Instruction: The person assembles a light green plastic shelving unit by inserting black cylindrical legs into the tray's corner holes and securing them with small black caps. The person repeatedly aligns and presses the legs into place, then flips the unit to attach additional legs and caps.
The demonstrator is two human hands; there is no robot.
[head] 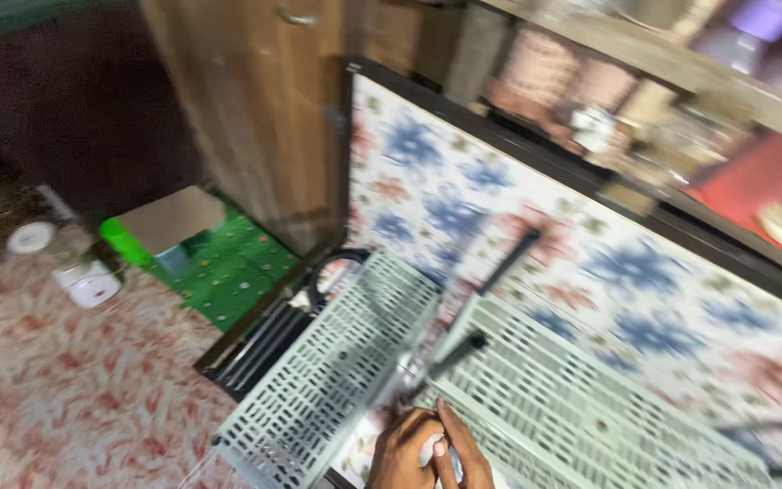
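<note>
Nearest: one hand (429,450) at bottom edge (left or right cannot be told), fingers closed around small white object (434,448), kind unclear through blur. Just above: dark-handled tool (450,360), tip near fingers, lying across pale perforated metal panels (346,362) that cover floral sheet (590,263). Left of panels: black wire rack (264,349), green patterned mat (228,267), brown box (171,217). Further left: white container (90,283) on red floral floor covering (92,389). Farthest: wooden cabinet door (255,109), cluttered shelf (681,100).

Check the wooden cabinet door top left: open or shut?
Cannot tell: the wooden cabinet door is blurred and cropped; no gap or interior shows.
</note>
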